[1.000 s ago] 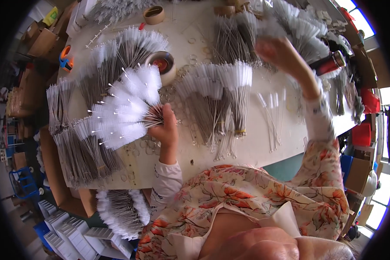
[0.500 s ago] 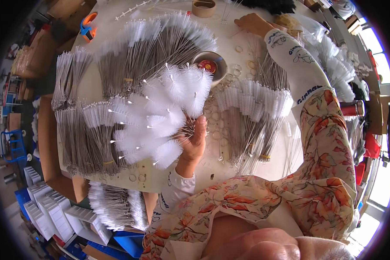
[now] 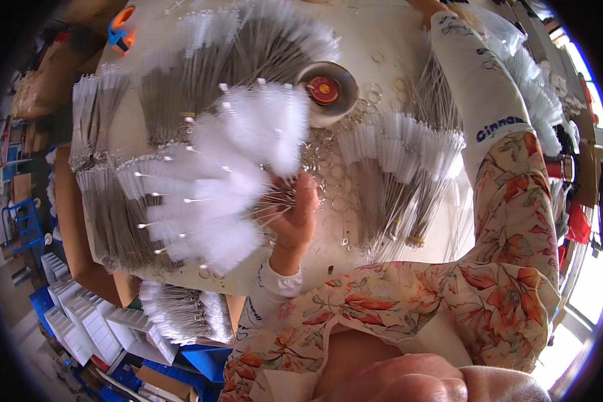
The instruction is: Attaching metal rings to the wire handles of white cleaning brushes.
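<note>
Left hand (image 3: 295, 218): fingers curled shut around the gathered wire stems of a fan of white bristle brushes (image 3: 214, 181), the fluffy heads splaying out to the person's left above the table (image 3: 382, 40). The stems are pinched at one point only; in my judgement a slackened grip would let the fan collapse and brushes drop among the loose metal rings (image 3: 335, 184) lying just beside the hand. About ten to twelve brush heads can be counted in the fan; overlap prevents an exact figure. Right hand: beyond the top edge of the view, only the sleeved right forearm (image 3: 476, 100) reaching across the table, so the state of its fingers cannot be told. That sleeve passes close over one laid-out bundle (image 3: 402, 167) and could drag it out of line. On the table: roughly six bundles of thin wire brushes, one round tape roll (image 3: 325, 90) with a red centre, one orange tape dispenser (image 3: 120, 30) at the far left corner.
</note>
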Demonstrator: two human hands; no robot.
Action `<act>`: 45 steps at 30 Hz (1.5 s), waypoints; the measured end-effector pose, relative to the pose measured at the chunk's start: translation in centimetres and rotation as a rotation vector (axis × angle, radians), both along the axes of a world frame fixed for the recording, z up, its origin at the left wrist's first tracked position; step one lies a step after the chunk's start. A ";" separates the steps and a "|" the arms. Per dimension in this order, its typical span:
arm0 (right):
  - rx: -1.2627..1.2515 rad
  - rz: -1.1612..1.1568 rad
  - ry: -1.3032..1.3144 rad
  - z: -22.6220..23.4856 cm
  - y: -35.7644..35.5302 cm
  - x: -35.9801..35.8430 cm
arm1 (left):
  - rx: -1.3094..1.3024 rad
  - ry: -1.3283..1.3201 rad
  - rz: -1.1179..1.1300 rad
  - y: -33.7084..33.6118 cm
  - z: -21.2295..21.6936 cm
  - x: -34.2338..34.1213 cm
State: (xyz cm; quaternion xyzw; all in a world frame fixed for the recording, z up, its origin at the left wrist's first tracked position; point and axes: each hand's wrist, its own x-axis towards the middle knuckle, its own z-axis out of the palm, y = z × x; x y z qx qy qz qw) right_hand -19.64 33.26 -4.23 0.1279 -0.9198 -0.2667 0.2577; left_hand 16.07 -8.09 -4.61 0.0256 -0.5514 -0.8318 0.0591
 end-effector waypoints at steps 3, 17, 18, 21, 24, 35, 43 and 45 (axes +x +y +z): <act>-0.614 0.227 -0.758 3.9 -6.7 4.4 | 0.032 0.066 0.037 -0.4 0.0 -0.2; -0.646 -0.264 -0.819 -0.1 -11.4 19.3 | -0.056 0.122 -0.014 0.2 -0.4 0.0; -0.642 -0.265 -0.812 0.3 -11.6 19.5 | -0.051 0.128 -0.015 0.1 -0.5 0.0; -0.971 -0.296 -0.919 0.4 -11.8 20.4 | -0.042 0.095 0.030 0.4 -0.5 -0.3; -0.980 -0.055 -0.688 0.2 -11.2 21.3 | -0.066 0.077 0.029 0.3 -0.2 -0.3; -1.175 -0.236 -0.393 5.8 -3.6 24.2 | -0.041 0.087 0.005 0.4 -0.8 -0.4; -0.900 -0.417 -0.591 6.2 -4.9 25.7 | -0.030 0.132 -0.013 -0.1 -1.0 -0.7; -0.494 -0.395 -0.416 8.0 -7.0 25.9 | -0.033 0.141 -0.030 0.0 -1.0 -0.7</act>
